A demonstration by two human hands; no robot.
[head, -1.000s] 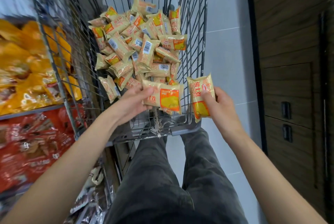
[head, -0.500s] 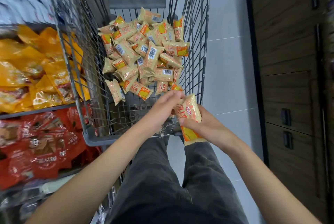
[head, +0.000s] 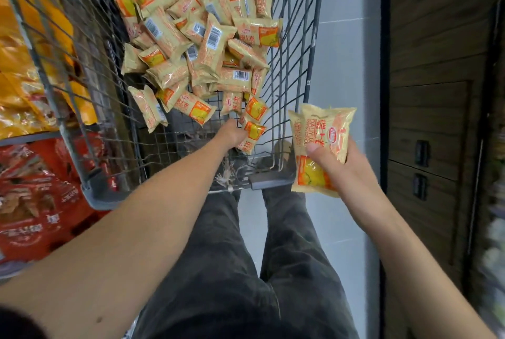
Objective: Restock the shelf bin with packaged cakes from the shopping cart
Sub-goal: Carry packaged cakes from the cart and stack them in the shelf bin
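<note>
Head view, looking down into the wire shopping cart [head: 292, 70]. Far end of cart holds a loose pile of packaged cakes [head: 202, 37], beige wrappers w/ orange-yellow panels, some showing barcodes, heaped against the far and right walls. Near part of the cart floor is bare mesh.

Left hand [head: 231, 135] is inside the cart at the near right edge of the pile, fingers curled round one cake pack [head: 252, 135]; pack hangs tilted, orange end up, just beside the cart's right wall. A few single packs lie just left of the hand, apart from the main heap.

Right hand [head: 338, 166] is outside the cart, right of its wire wall, gripping held packs [head: 322, 136], at least two stacked, one edge peeking out on the left. Thumb pressed across the front, fingers behind. Packs roughly upright, printed side toward the camera, orange picture at the near end.

Left of the cart: shelf bins, yellow snack bags [head: 24, 70] in the farther one, red snack bags [head: 30, 196] in the nearer one. Can't tell which bin takes the cakes.

Below: person's dark trousers [head: 218, 270], light tiled floor [head: 344, 65]. Far right, a dark wood-look cabinet [head: 437, 92], blurred at the edge.
</note>
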